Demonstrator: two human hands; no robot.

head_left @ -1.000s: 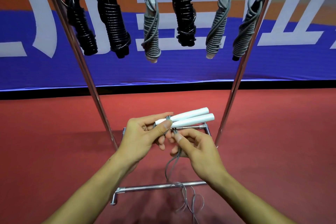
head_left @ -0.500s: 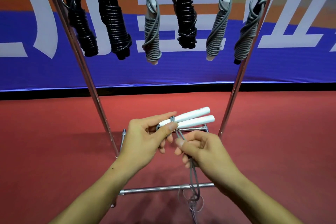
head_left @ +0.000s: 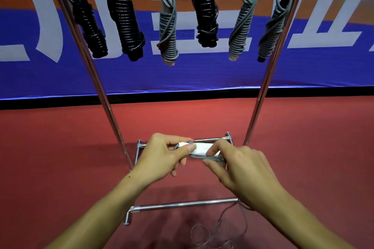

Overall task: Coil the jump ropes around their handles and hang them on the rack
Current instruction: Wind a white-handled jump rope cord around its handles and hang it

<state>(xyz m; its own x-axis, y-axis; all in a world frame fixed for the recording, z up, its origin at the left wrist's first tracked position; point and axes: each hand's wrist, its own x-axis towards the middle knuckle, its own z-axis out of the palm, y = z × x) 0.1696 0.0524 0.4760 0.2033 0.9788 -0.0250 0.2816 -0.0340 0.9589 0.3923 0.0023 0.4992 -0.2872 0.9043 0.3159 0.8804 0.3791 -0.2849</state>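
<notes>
The white handles of a jump rope are pinched together at their near end by the left hand, thumb laid on top and fingers curled beneath. The grey cord is pinched by the right hand just under the handles, with one turn already passed around them. The loose remainder of the cord is seen trailing below the right wrist to the red floor, where it lies in blurred loops. The handles are held low in front of the chrome rack, above its base bars. From the rack's top bar six coiled ropes are hung, three black and three grey.
</notes>
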